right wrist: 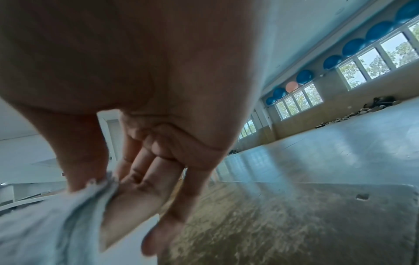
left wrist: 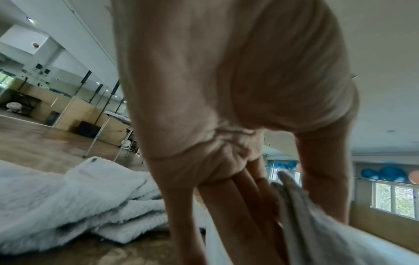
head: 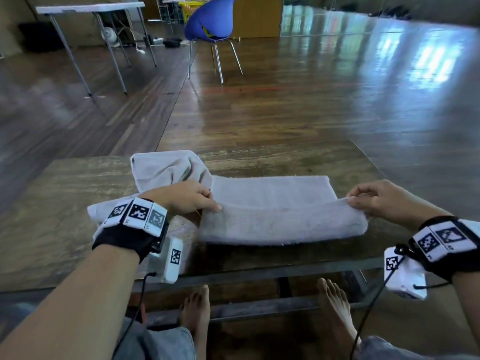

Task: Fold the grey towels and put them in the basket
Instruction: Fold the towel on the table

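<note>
Left hand (head: 189, 197) and right hand (head: 381, 197): each grip pinches one end of the grey towel's (head: 275, 203) raised near fold, thumb against fingers. Towel lies mid-surface (head: 65, 203), part folded.

Risk: uneven pull skews the fold; loose pinch drops the edge.

Crumpled second towel (head: 166, 168) touches its left end, crowding it. No basket on the surface.

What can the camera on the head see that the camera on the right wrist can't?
Only the head view shows the blue plastic chair, the rumpled grey towel lying behind the left hand, and bare feet under the table. Only the right wrist view shows the blue exercise balls above the windows. Both show the right hand pinching the half-folded grey towel on the wooden table.
</note>
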Motion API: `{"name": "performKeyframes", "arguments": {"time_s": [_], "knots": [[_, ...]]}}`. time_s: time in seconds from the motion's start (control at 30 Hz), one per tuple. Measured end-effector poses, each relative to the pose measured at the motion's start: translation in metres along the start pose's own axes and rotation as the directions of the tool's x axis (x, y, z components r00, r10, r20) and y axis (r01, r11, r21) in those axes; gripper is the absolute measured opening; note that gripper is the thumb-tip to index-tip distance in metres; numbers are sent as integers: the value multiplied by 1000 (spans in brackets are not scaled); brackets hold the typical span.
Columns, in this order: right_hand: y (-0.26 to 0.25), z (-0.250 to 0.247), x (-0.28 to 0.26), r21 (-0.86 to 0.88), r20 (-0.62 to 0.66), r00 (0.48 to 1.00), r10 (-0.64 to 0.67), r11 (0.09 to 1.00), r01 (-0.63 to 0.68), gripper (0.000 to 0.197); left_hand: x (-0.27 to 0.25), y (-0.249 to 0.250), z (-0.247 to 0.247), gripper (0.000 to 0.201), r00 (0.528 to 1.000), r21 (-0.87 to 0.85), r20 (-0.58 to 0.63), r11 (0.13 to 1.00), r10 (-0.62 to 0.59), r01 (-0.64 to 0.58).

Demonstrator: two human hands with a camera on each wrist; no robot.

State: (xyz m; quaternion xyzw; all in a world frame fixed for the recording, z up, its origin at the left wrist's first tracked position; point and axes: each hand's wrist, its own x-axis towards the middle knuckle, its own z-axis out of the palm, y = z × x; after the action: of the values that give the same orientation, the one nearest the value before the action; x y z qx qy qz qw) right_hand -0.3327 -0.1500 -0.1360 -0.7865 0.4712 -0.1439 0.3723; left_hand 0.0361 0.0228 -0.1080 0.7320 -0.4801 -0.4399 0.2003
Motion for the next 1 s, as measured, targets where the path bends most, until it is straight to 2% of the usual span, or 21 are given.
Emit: {"name": "performKeyframes", "arguments": {"time_s": [0.07, 0.13, 0.23, 0.33, 0.5, 0.63, 0.8, 1.0], "knots": [[-1, 1, 0, -57, 31, 998, 60, 997, -59, 15, 1, -1, 2, 25, 997, 2, 54, 998, -56, 56], [-2, 3, 2, -128, -28, 997, 71, 989, -74, 15, 7, -2, 3, 26, 997, 29, 18, 997, -78, 77], [-6, 12, 9, -164, -185, 983, 8, 986, -39, 13, 21, -4, 6, 29, 985, 48, -165, 998, -41, 49], [-6, 24, 19, -228, -324, 945, -52, 973, -25, 8, 31, -3, 14, 32, 943, 162, -331, 987, 32, 24], [-3, 41, 36, -216, -373, 928, -7, 973, -80, 7, 38, -4, 23, 27, 867, 329, -480, 944, 134, 37], [1, 47, 49, -227, -349, 937, -11, 971, -73, 4, 43, -7, 25, 21, 872, 352, -472, 934, 128, 54], [7, 50, 54, -270, -221, 974, 51, 956, -111, 10, 45, -10, 26, 15, 905, 395, -408, 917, 123, 53], [2, 47, 47, -275, -198, 980, -9, 960, -47, 7, 45, -10, 24, 20, 935, 393, -350, 915, 54, 95]]}}
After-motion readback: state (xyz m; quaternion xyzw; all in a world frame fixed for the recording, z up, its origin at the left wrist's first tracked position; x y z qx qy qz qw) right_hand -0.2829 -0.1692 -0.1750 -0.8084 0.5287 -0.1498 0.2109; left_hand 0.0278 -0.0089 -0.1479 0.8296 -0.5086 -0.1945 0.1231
